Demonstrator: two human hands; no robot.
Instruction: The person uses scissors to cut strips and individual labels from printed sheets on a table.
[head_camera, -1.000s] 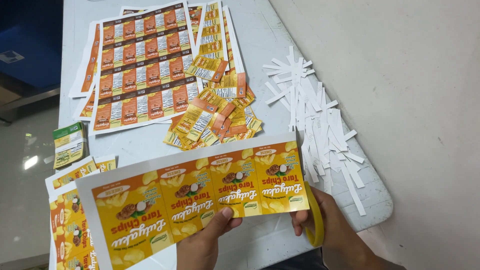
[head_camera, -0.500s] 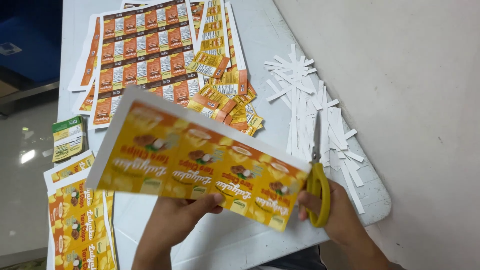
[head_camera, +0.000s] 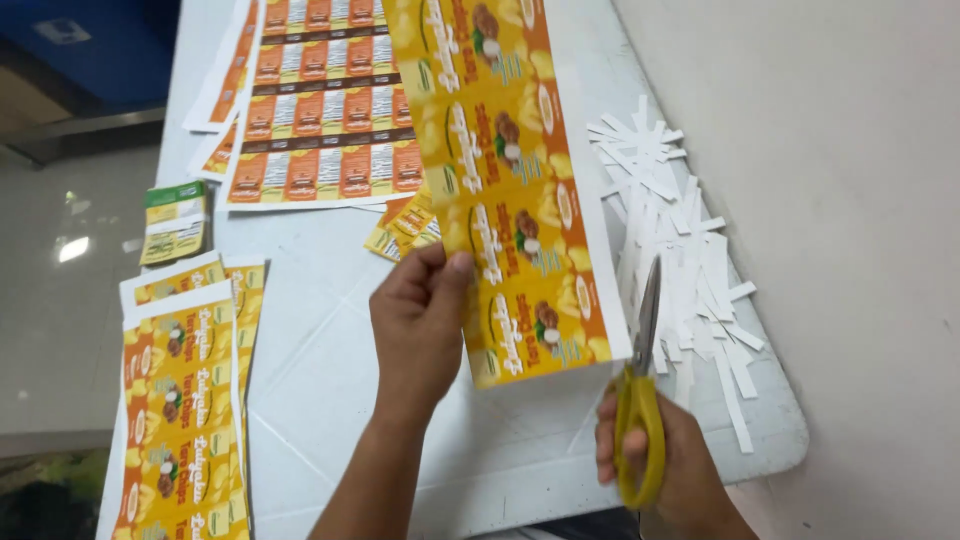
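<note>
The printed label strip (head_camera: 510, 190) now runs lengthwise away from the person, where half a second ago it lay slantwise across the view and a second ago nearly level. It has been turned so that its long white right margin faces the scissors (head_camera: 640, 400).

The left hand (head_camera: 418, 320) pinches the strip's left edge near its lower end, thumb on top and fingers (head_camera: 455, 268) folded under, holding the sheet lifted above the counter (head_camera: 340, 400).

The right hand (head_camera: 672, 470) grips the yellow handles of the scissors. The blades point up along the white margin, close to the strip's lower right corner and only slightly parted. I judge the turn has lined up that margin for trimming, and no cut into it shows yet.

A heap of white paper offcuts (head_camera: 680, 260) lies on the counter just right of the blades. Uncut orange label sheets (head_camera: 320, 110) lie at the far end. More yellow sheets (head_camera: 180, 400) are stacked at the near left, with small cut labels (head_camera: 405, 228) under the strip's left side.
</note>
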